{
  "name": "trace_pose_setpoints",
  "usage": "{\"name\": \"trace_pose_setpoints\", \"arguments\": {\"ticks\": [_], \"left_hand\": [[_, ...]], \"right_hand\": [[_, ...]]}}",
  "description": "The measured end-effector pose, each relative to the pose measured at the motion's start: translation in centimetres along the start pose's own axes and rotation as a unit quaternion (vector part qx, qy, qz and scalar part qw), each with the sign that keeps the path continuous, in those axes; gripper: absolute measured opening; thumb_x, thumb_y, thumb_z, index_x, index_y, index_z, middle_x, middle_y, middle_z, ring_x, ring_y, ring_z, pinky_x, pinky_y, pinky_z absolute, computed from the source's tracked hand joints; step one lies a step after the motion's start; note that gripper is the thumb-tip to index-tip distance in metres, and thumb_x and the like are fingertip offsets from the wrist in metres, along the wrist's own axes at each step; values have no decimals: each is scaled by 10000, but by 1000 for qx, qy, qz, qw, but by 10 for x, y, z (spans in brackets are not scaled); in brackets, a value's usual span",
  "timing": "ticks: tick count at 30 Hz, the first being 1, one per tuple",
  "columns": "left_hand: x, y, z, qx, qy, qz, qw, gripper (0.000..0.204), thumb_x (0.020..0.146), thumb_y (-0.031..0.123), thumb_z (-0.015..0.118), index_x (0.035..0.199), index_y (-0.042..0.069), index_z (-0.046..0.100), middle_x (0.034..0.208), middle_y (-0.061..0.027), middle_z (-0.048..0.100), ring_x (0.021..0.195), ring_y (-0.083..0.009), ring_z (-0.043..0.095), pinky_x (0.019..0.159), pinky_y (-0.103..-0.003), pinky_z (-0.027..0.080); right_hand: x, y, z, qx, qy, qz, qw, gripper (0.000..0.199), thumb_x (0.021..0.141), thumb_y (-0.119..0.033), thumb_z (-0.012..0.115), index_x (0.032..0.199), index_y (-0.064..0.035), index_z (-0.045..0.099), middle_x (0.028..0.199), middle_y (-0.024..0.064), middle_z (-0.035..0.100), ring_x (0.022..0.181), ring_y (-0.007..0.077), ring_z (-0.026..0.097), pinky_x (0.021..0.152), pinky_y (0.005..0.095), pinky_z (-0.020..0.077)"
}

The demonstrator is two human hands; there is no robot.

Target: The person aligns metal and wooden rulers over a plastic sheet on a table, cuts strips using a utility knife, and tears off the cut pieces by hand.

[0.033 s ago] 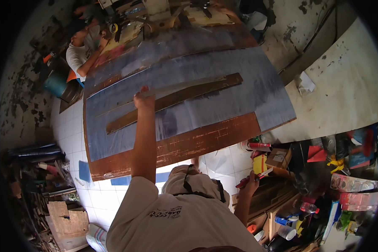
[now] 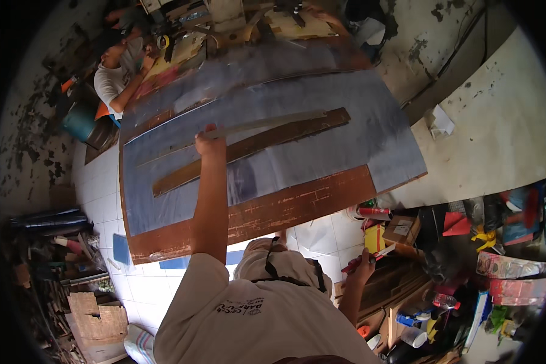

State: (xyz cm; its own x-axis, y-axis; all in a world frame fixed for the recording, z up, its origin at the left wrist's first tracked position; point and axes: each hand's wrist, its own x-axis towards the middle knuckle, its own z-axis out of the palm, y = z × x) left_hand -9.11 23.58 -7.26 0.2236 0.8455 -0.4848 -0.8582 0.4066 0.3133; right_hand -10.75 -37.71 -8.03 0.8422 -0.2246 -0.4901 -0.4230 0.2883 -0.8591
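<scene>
My left hand (image 2: 210, 143) is closed around a long, thin straightedge (image 2: 273, 121), which slants over a blue-grey sheet (image 2: 321, 145) on the table. A narrow brown board (image 2: 255, 143) lies on the sheet just nearer to me. My right hand (image 2: 364, 267) is low at my right side, away from the table. Its fingers wrap a red-handled knife (image 2: 352, 264) whose pale blade points up and to the right.
The brown table edge (image 2: 297, 205) runs in front of me. At the far left a person (image 2: 112, 85) in a white shirt works. Cluttered goods, with a cardboard box (image 2: 404, 228), fill the right; scrap wood (image 2: 97, 318) is at lower left. A pale panel (image 2: 479, 133) stands at right.
The straightedge has turned slightly and looks narrower and sharper. My left hand has shifted a little to the right. My right hand has hardly moved.
</scene>
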Motion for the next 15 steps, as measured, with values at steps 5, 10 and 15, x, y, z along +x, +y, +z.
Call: {"name": "trace_pose_setpoints", "arguments": {"ticks": [5, 10, 15], "left_hand": [[4, -83, 59, 54, 103, -37, 993, 546, 1067, 430, 316, 1535, 149, 317, 1548, -98, 442, 1442, -282, 406, 1184, -597, 246], [38, -105, 72, 95, 132, -115, 980, 558, 1027, 443, 454, 1509, 166, 399, 1546, -100, 458, 1429, -287, 427, 1186, -543, 272], [14, -100, 71, 260, 54, -208, 941, 598, 1003, 437, 546, 1514, 156, 415, 1535, -133, 466, 1395, -307, 464, 1166, -520, 318]], "right_hand": [[26, -11, 11, 31, 82, -33, 996, 281, 938, -261, 745, 835, -129, 519, 623, -23, 502, 463, 102, 502, 417, 266, 434], [30, -44, 77, 31, 42, -57, 997, 286, 935, -268, 750, 831, -120, 528, 606, -26, 513, 454, 104, 506, 401, 267, 423], [23, -60, 138, -43, -22, -78, 996, 208, 952, -212, 729, 889, -100, 566, 626, -18, 534, 468, 107, 543, 408, 245, 432]]}}
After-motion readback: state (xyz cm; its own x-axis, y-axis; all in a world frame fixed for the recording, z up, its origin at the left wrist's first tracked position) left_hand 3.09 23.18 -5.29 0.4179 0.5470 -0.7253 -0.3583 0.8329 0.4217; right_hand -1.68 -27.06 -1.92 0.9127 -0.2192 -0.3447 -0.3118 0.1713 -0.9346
